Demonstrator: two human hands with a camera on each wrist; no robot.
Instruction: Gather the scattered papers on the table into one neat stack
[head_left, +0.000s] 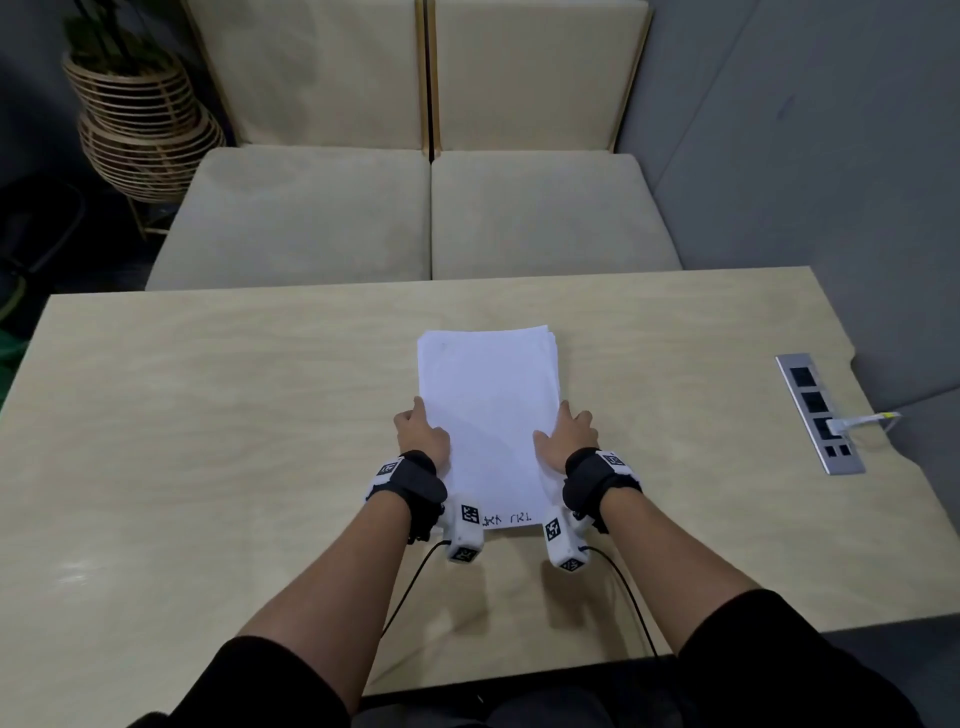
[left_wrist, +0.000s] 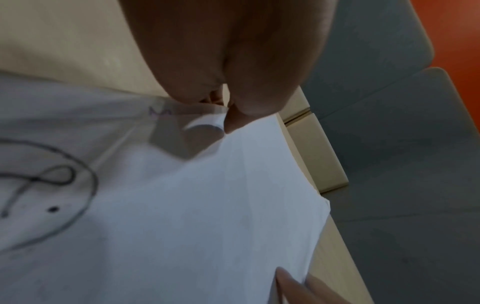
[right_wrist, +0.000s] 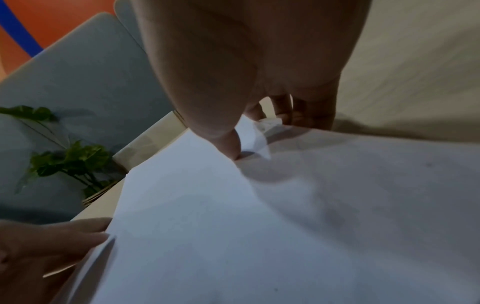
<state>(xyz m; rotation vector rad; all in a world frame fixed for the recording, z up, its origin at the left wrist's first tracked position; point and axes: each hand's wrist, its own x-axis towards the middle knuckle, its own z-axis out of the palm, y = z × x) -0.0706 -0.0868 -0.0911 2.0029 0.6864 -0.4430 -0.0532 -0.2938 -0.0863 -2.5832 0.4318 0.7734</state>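
Note:
One stack of white papers lies lengthwise in the middle of the light wooden table, with some handwriting on its near end. My left hand grips the stack's left edge and my right hand grips its right edge. In the left wrist view the left thumb lies on the top sheet of the stack, where a corner curls up, and the fingers sit behind the edge. The right wrist view shows the same hold on the stack: thumb on top, fingers past the edge. The far edges of the sheets are slightly staggered.
A metal socket strip with a white cable plugged in is set into the table at the right. A beige sofa stands beyond the far edge. A wicker plant stand is at the back left.

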